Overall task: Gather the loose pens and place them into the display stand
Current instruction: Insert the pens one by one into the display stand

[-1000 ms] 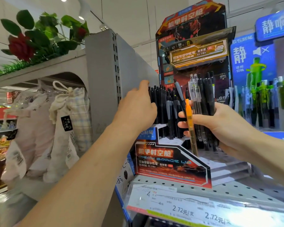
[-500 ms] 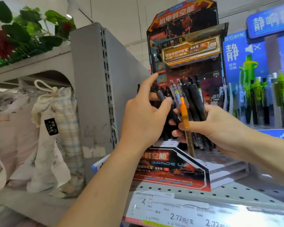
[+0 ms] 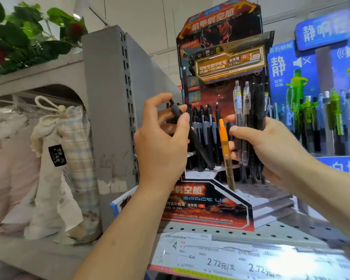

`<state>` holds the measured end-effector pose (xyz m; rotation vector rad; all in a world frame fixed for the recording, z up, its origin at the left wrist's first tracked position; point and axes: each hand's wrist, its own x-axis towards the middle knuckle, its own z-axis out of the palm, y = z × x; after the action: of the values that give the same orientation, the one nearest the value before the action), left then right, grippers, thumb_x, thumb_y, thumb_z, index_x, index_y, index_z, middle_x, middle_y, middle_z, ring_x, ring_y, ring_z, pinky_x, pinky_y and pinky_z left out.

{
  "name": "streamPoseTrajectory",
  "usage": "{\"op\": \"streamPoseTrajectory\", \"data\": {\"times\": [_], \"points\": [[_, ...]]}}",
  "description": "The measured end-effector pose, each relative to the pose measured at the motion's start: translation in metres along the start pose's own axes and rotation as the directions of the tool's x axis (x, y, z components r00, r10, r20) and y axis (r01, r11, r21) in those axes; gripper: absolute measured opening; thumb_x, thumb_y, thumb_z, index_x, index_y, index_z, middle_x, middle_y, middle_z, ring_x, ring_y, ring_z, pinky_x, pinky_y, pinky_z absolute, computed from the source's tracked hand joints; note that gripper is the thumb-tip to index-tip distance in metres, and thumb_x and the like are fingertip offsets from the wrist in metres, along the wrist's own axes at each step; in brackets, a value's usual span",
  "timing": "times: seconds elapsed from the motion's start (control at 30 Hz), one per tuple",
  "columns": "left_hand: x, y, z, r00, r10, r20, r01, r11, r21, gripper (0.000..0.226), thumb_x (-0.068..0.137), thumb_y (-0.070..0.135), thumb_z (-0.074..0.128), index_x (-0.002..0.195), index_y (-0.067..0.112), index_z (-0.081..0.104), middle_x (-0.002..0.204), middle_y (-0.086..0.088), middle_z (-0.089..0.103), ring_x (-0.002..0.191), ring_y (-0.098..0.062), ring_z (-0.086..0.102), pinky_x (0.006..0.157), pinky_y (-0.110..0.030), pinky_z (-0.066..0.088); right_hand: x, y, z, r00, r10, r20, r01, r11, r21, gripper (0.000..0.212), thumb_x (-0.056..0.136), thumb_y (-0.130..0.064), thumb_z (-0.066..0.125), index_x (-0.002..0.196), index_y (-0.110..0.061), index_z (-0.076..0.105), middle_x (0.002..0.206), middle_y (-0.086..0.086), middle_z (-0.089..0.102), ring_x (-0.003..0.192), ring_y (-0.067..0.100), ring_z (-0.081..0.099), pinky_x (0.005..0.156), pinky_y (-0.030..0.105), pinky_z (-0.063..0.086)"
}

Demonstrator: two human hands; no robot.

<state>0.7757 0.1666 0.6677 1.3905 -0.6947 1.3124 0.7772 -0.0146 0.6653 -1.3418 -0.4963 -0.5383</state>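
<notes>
The red and black display stand (image 3: 210, 207) sits on the perforated shelf (image 3: 271, 231), black pens standing in its left tiers. The right hand (image 3: 271, 150) grips a bundle of loose pens (image 3: 249, 122) before the stand's right side. The left hand (image 3: 162, 146) pinches one black pen (image 3: 192, 134), tilted.

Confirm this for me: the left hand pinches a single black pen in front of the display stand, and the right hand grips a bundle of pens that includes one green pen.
One detail is wrong: the coloured pen in the right hand's bundle of pens is an orange pen, not green. The head view shows it. The rest holds: the left hand pinches a single black pen in front of the display stand.
</notes>
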Motion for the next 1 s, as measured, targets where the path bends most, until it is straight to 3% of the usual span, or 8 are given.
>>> {"op": "streamPoseTrajectory", "data": {"times": [0.1,0.33,0.43,0.5,0.57,0.63,0.77,1.0], "points": [[-0.001,-0.002,-0.001,0.997,0.026,0.078,-0.032,0.996,0.079,0.034,0.09,0.028,0.069,0.116,0.043,0.054,0.097,0.021,0.072,0.086,-0.001,0.07,0.073,-0.033,0.062,-0.001,-0.001,-0.002,1.0,0.004,0.001,-0.005,0.998,0.06,0.016,0.099,-0.007,0.061,0.112,-0.015,0.067,0.064,0.003,0.067,0.059,0.021,0.064,0.054,0.029,0.057],[0.0,-0.003,-0.001,0.981,0.053,0.189,-0.08,0.987,0.141,0.036,0.091,0.029,0.065,0.123,0.042,0.057,0.1,0.026,0.065,0.091,0.002,0.065,0.077,-0.011,0.052,-0.004,-0.002,0.002,0.999,0.015,0.038,-0.017,0.998,0.058,0.021,0.099,-0.005,0.061,0.116,-0.013,0.067,0.07,0.005,0.069,0.056,0.018,0.063,0.055,0.028,0.057],[0.003,-0.003,-0.001,0.965,0.033,0.259,-0.089,0.974,0.209,0.038,0.091,0.03,0.062,0.128,0.038,0.059,0.108,0.022,0.059,0.105,0.006,0.056,0.085,-0.007,0.045,-0.006,-0.002,0.004,0.999,-0.007,0.034,0.007,1.0,-0.001,0.021,0.099,-0.006,0.062,0.115,-0.016,0.069,0.072,0.003,0.074,0.058,0.015,0.069,0.052,0.025,0.056],[0.005,-0.002,0.0,0.939,-0.003,0.345,-0.099,0.955,0.279,0.043,0.09,0.032,0.061,0.132,0.039,0.057,0.122,0.02,0.05,0.117,0.005,0.047,0.094,-0.012,0.041,-0.007,-0.003,0.005,0.999,-0.013,0.039,0.014,1.0,-0.026,0.02,0.098,-0.007,0.063,0.113,-0.018,0.071,0.077,0.003,0.078,0.062,0.014,0.072,0.053,0.024,0.057],[0.006,0.001,0.002,0.897,-0.042,0.44,-0.137,0.92,0.368,0.049,0.09,0.03,0.061,0.137,0.04,0.052,0.136,0.019,0.042,0.13,-0.001,0.039,0.109,-0.031,0.039,-0.008,-0.004,0.003,0.999,-0.008,0.045,0.01,0.999,-0.049,0.015,0.096,-0.008,0.066,0.108,-0.015,0.072,0.085,0.005,0.079,0.07,0.016,0.075,0.056,0.025,0.058],[0.007,0.003,0.003,0.868,-0.083,0.49,-0.156,0.891,0.427,0.055,0.09,0.028,0.061,0.142,0.04,0.046,0.144,0.019,0.037,0.137,-0.004,0.033,0.114,-0.04,0.035,-0.008,-0.005,0.001,0.999,-0.001,0.052,0.004,0.998,-0.061,0.009,0.095,-0.008,0.068,0.103,-0.011,0.071,0.087,0.008,0.079,0.074,0.018,0.077,0.056,0.025,0.059],[0.009,0.002,0.003,0.849,-0.114,0.516,-0.177,0.859,0.481,0.059,0.088,0.027,0.057,0.144,0.038,0.042,0.148,0.018,0.035,0.139,-0.004,0.028,0.112,-0.038,0.034,-0.008,-0.006,-0.001,0.996,0.024,0.083,-0.02,0.999,-0.042,0.016,0.094,-0.008,0.068,0.109,-0.015,0.071,0.091,0.009,0.079,0.086,0.022,0.077,0.059,0.026,0.059],[0.005,-0.004,0.011,0.883,-0.094,0.46,-0.215,0.79,0.574,0.051,0.091,0.036,0.056,0.141,0.033,0.044,0.141,0.017,0.041,0.129,-0.005,0.037,0.09,-0.03,0.04,-0.009,-0.007,-0.003,0.988,0.022,0.156,-0.01,0.997,-0.081,0.016,0.096,-0.011,0.066,0.108,-0.019,0.074,0.095,0.008,0.08,0.092,0.023,0.077,0.066,0.033,0.063]]}}
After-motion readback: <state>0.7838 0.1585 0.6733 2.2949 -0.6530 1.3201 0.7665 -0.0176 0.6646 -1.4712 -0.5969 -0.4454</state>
